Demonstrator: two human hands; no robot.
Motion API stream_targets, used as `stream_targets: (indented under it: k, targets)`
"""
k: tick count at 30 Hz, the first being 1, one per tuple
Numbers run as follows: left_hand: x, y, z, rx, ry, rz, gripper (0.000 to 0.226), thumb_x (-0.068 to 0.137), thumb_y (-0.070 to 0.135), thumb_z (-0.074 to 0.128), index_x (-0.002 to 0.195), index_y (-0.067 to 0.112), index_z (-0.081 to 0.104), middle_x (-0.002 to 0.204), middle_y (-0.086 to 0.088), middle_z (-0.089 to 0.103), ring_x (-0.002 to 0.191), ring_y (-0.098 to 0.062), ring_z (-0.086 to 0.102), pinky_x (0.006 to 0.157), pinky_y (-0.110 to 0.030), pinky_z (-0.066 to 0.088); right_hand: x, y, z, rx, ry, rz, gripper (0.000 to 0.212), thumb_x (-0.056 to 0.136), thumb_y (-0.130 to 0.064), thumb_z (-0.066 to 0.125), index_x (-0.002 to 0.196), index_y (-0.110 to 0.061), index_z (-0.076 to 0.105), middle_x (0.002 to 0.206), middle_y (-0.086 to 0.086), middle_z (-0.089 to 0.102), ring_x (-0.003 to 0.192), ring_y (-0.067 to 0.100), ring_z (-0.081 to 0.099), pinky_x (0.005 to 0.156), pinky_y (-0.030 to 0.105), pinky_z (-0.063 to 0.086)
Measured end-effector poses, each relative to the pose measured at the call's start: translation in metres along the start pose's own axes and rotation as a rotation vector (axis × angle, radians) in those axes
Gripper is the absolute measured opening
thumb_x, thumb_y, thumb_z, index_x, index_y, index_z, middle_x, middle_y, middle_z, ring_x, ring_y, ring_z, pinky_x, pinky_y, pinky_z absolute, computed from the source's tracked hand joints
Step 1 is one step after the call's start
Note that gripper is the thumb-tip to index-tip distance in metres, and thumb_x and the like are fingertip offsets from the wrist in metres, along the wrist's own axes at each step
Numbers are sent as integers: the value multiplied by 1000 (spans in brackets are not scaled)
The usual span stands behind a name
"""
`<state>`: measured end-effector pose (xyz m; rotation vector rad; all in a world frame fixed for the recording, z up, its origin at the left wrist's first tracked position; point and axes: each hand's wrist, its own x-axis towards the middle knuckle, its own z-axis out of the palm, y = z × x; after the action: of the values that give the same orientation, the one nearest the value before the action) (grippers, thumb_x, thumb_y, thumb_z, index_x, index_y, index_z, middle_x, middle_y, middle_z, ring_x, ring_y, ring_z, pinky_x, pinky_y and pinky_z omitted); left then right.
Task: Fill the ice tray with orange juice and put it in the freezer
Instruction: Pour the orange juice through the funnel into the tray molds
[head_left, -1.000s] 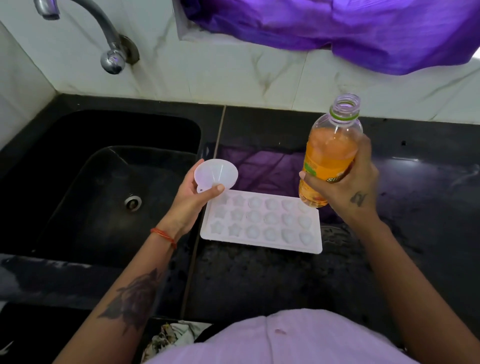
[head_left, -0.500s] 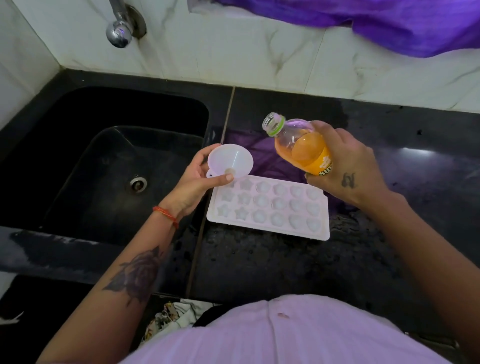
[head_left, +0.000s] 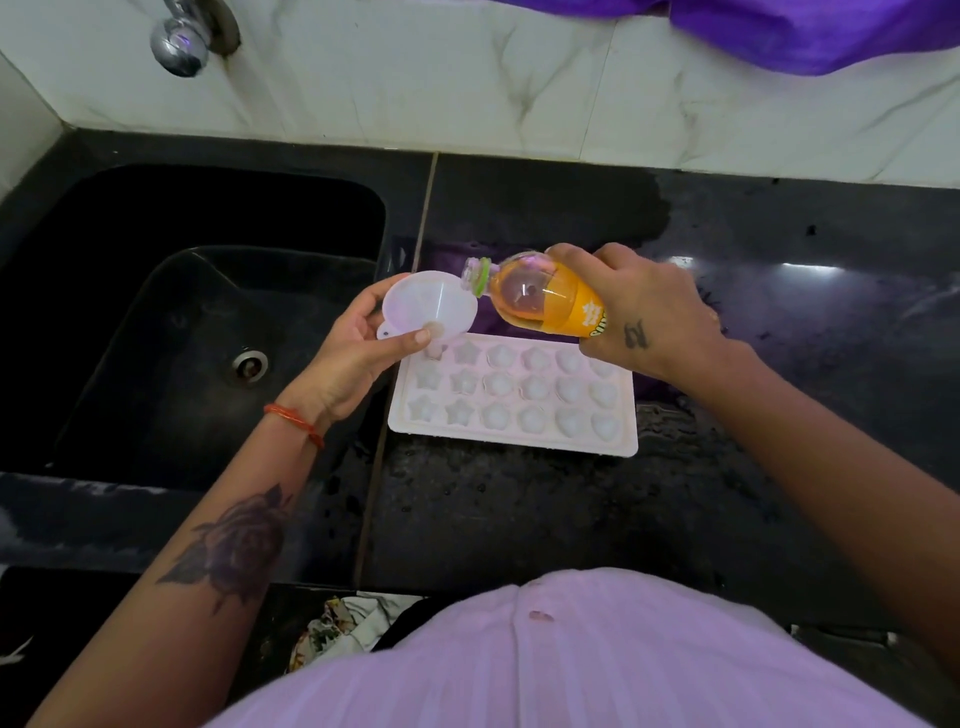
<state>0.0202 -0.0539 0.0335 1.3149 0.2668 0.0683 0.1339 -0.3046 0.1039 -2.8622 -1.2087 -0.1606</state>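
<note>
Two hands busy: your left hand (head_left: 358, 358) pinches the funnel (head_left: 428, 306) by its rim, and your right hand (head_left: 641, 312) is wrapped around the juice bottle (head_left: 540, 299).
Ice tray (head_left: 511, 400): flat on the black counter (head_left: 519, 519), at 12 o'clock from your body; all cavities look empty.
Funnel position: over the tray's corner at 10 o'clock, spout above the corner cavity.
Bottle: tipped nearly level, open mouth at the funnel's rim at 3 o'clock; no stream that I can see.
Bottle handling: thin plastic, likely to flex, so squeeze gently around the label.
Tray handling: light now, but sloshy once filled; judge it best carried level, held by both short edges.
Risk: the sink (head_left: 192, 332) lies at 9 o'clock, and the counter looks wet, possibly slippery.
</note>
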Motion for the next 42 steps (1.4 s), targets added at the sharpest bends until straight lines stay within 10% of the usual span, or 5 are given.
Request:
stream_targets:
  k: [42]
  targets:
    - [3, 10, 10, -4, -12, 3, 61, 67, 8, 74, 122, 28, 55, 117, 5, 58, 110, -16, 61, 77, -29, 57, -5, 1, -4, 166, -28, 35, 87, 65, -36, 78, 138, -33, 31, 113, 8, 58, 97, 28, 57, 75, 33, 43]
